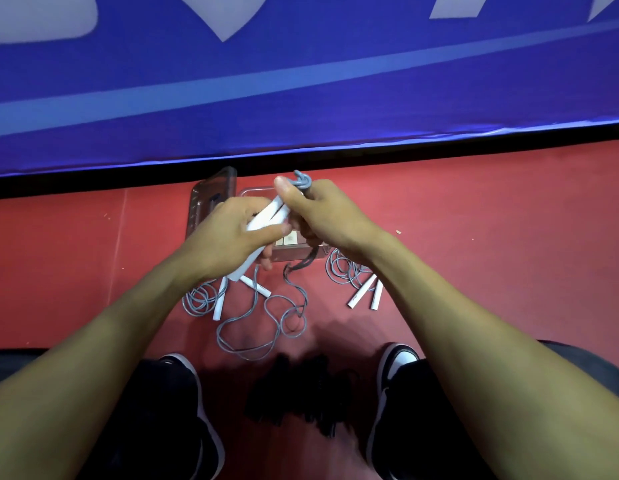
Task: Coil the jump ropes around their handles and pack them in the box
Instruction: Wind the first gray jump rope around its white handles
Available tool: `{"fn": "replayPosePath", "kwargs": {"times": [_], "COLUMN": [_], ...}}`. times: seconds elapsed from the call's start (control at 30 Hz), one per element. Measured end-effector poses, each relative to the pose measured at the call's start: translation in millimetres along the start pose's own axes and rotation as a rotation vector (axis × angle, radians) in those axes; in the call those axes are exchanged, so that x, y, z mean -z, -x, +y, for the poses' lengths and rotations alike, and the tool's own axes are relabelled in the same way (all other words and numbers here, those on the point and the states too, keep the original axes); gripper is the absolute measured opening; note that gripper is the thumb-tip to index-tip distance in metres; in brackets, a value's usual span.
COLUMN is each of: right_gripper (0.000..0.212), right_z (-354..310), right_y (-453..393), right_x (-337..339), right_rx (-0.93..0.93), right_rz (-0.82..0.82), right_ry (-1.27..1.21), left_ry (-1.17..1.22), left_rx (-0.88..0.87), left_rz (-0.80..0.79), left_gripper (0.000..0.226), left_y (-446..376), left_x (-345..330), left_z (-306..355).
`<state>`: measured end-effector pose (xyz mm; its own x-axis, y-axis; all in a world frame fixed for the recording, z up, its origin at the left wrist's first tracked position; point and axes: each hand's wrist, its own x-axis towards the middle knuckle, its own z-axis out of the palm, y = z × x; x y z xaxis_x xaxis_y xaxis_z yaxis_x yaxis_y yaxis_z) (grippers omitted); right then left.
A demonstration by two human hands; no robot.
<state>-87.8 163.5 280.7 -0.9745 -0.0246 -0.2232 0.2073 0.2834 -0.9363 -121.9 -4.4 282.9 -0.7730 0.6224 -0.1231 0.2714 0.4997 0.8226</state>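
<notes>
Head view, looking down past both forearms at red floor (pixel 491 220). Left hand (pixel 228 237) wrapped round pair of white handles (pixel 266 216), held side by side, slanting from near left to far right; lower ends poking out under palm. Right hand (pixel 321 213) clamped on far end of handles w/ grey rope (pixel 302 180) looped over thumb; fingers hidden behind hand, exact grip hard to tell. Rest of same rope (pixel 266 323) dropping below hands, lying in loose loops on floor btwn the shoes (pixel 391 393). Clear box (pixel 290 252) mostly hidden behind hands, only near edge and far rim showing; lid (pixel 211 195) just left of it, partly covered by left hand. Second jump rope (pixel 207 299) on floor near left, third jump rope (pixel 360 285) near right, partly under right forearm. Blue banner (pixel 301 98) across far side, white lettering cut off at top. Dark blurry patch btwn shoes, can't make out.
</notes>
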Motion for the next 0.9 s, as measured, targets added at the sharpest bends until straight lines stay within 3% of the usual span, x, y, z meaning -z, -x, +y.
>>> {"fn": "replayPosePath", "kwargs": {"times": [0.07, 0.13, 0.3, 0.47, 0.57, 0.63, 0.77, 0.9], "right_gripper": [0.061, 0.065, 0.067, 0.062, 0.058, 0.060, 0.063, 0.052], "right_z": [-3, -5, -4, 0, 2, 2, 3, 5], "right_y": [1, 2, 1, -2, -4, -4, -1, -3], "right_x": [-1, -2, 0, 0, 0, 1, -1, -6], "right_rx": [0.023, -0.008, -0.131, -0.198, -0.210, -0.201, -0.143, -0.084], "right_rz": [0.087, 0.143, 0.089, 0.023, 0.030, 0.061, 0.098, 0.083], "right_ry": [0.246, 0.319, 0.051, -0.203, -0.216, -0.135, 0.144, 0.093], "left_ry": [0.025, -0.006, -0.020, 0.028, 0.151, 0.210, -0.099, -0.284], "left_rx": [-0.022, -0.045, -0.011, 0.096, 0.141, 0.102, -0.003, -0.018], "left_rz": [0.026, 0.029, 0.052, 0.097, -0.026, -0.144, -0.089, 0.057], "left_gripper": [0.024, 0.016, 0.038, 0.033, 0.019, 0.032, 0.039, 0.044], "left_y": [0, 0, -2, -5, -5, -3, 0, 1], "left_x": [-6, -11, -17, -18, -11, -6, -11, -18], "left_z": [-1, -4, -8, -4, -1, -4, -9, -8]}}
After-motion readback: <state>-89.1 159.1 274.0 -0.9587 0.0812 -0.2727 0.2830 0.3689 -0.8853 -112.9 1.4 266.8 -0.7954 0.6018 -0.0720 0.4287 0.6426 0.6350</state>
